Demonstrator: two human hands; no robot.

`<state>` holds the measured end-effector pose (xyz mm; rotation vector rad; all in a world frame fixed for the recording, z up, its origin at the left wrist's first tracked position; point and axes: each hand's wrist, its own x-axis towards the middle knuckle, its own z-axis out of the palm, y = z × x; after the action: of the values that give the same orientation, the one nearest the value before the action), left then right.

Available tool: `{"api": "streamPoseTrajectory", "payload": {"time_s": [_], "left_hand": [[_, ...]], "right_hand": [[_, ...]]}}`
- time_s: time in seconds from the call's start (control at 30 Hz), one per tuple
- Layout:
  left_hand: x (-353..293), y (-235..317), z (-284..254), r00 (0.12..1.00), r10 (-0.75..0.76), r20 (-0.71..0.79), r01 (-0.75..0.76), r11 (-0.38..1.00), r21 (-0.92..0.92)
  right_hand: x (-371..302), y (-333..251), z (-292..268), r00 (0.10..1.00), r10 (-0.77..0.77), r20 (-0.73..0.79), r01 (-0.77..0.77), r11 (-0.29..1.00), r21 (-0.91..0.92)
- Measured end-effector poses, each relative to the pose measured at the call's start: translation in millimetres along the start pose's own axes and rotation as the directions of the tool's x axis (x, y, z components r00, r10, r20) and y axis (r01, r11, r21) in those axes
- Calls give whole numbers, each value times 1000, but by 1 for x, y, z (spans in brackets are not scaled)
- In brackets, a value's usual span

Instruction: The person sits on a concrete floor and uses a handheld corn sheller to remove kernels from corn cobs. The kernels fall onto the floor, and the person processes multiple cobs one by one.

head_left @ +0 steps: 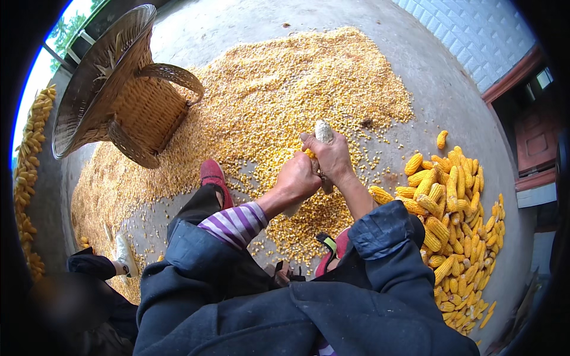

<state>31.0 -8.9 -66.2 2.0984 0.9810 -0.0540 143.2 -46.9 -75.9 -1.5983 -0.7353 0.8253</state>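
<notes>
Both my hands are closed and pressed together over the loose kernels, between my knees. My right hand wraps round a pale, bare-looking corn cob, whose whitish end sticks out above the thumb. My left hand is a fist against it, gripping an ear of corn mostly hidden by the fingers. A bit of its yellow kernels shows between the hands. Below the right palm a brownish end pokes out; I cannot tell what it belongs to. Loose corn kernels lie heaped beneath.
A broad layer of kernels covers the concrete floor ahead. On the right is a pile of unshelled corn ears. A wicker basket with a woven hat stands at left. Another person's shoe is at lower left.
</notes>
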Motion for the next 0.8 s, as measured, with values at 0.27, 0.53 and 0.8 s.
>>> {"api": "streamPoseTrajectory", "payload": {"time_s": [0.27,0.53,0.8], "left_hand": [[-9,-4,10,952,276,-129,-221,917,331],[-2,-1,-22,987,151,58,-101,857,-505],[-2,-12,-8,967,240,-81,-254,923,-289]], "right_hand": [[13,5,-17,985,173,23,-167,895,415],[6,-24,-36,981,154,114,-190,851,490],[-24,-32,3,963,-244,111,265,933,-244]]}}
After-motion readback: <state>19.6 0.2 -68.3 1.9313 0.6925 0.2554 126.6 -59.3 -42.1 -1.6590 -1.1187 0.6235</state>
